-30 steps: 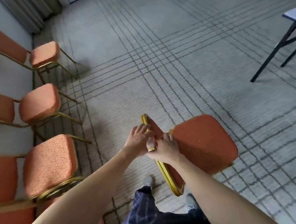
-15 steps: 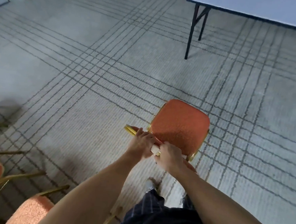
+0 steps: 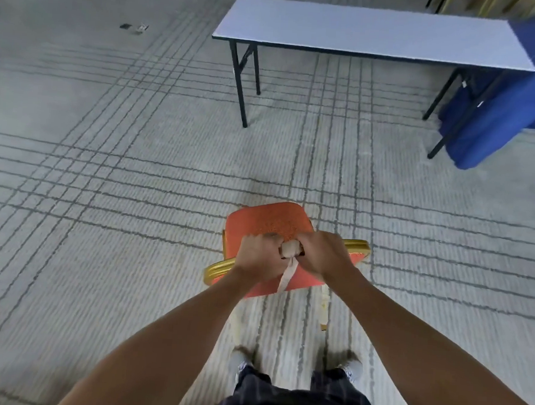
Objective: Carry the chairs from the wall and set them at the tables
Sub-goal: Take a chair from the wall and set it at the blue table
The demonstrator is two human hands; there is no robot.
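Closest in, the person's shoes [image 3: 241, 360] stand apart on the lined carpet [image 3: 105, 167], dark striped trousers above them; from there both bare arms reach out to the chair [image 3: 267, 218], which is just in front of the feet; the left hand [image 3: 258, 255] and the right hand [image 3: 322, 255] sit side by side on top of its gold-framed back, the fingers of each curled tight round the rail, a pale strap [image 3: 288, 274] dangling between them; that grasp is the same as a second ago, but all else has turned; then the row of chairs by the wall filled the left and this one was held edge-on; half a second ago only scraps of that row showed at the corner; now none of it shows, and the orange seat points straight ahead; whether its legs clear the floor I cannot tell; farther off, the long white table [image 3: 364, 29], a mere corner before, now stretches full across the way, well apart from the chair, with a blue cloth [image 3: 499, 122] draped at its right end; so I judge the pick-up and turn done, the walk to the table remaining.
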